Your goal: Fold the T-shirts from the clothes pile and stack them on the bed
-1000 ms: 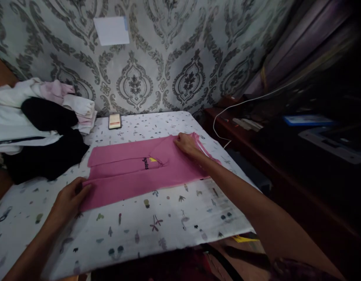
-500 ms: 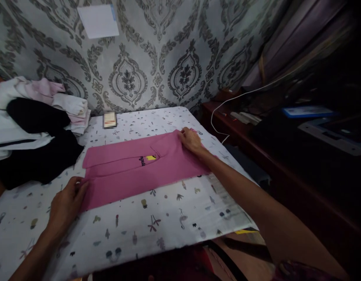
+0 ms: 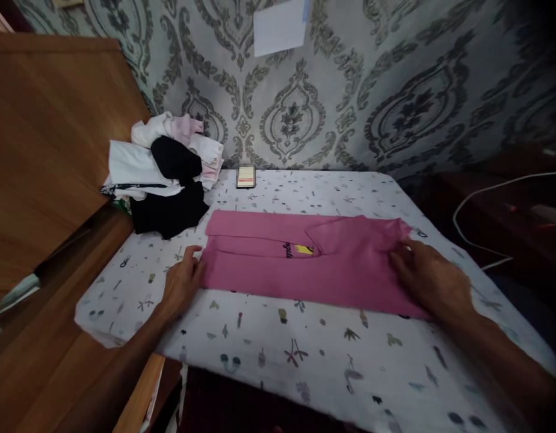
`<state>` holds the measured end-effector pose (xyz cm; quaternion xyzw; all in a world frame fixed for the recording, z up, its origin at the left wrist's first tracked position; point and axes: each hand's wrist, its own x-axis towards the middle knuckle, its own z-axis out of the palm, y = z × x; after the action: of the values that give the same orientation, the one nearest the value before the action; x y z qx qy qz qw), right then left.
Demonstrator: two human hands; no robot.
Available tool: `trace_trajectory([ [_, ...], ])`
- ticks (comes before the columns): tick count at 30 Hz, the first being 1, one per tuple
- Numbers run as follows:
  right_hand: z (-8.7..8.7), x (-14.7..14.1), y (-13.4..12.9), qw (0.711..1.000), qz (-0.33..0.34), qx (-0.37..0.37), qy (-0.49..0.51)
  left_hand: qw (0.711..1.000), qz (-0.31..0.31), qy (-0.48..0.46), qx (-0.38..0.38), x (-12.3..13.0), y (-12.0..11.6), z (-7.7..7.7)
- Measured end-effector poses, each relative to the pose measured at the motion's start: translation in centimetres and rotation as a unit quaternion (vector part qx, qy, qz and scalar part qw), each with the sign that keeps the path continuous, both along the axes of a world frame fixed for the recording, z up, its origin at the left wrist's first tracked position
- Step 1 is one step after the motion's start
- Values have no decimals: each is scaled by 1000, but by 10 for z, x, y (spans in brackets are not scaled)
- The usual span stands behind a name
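Two hands, left (image 3: 182,284) and right (image 3: 434,278), touch opposite ends of the pink garment (image 3: 260,273) on the patterned sheet (image 3: 242,361), fingers loosely curled, grip unclear; it looks light, soft and floppy, best held at both ends

Folds in the pink garment (image 3: 260,273) hid part of its black lettering (image 3: 287,250). The right hand (image 3: 434,279), slightly blurred, covered some of the garment's right end. Print on the small card (image 3: 246,178) was too small to read. The top edge cropped the white sheet (image 3: 280,29); the right edge cut off the pale cable (image 3: 474,193).
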<state>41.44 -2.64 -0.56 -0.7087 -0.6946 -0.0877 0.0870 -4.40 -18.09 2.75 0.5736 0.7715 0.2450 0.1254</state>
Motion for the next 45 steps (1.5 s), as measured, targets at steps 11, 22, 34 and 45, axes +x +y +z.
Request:
trace_trajectory([
  [11,7,0,0,997,1,-48,52,999,-2,-34,-2,-7,4,0],
  [22,24,-8,-23,990,-76,-91,71,989,-18,-116,91,7,22,-4],
  [34,18,-1,-23,993,-54,-74,79,998,-28,-17,60,-5,25,-9],
  [45,15,15,-23,988,-22,-53,147,994,-61,88,10,-14,14,-6],
])
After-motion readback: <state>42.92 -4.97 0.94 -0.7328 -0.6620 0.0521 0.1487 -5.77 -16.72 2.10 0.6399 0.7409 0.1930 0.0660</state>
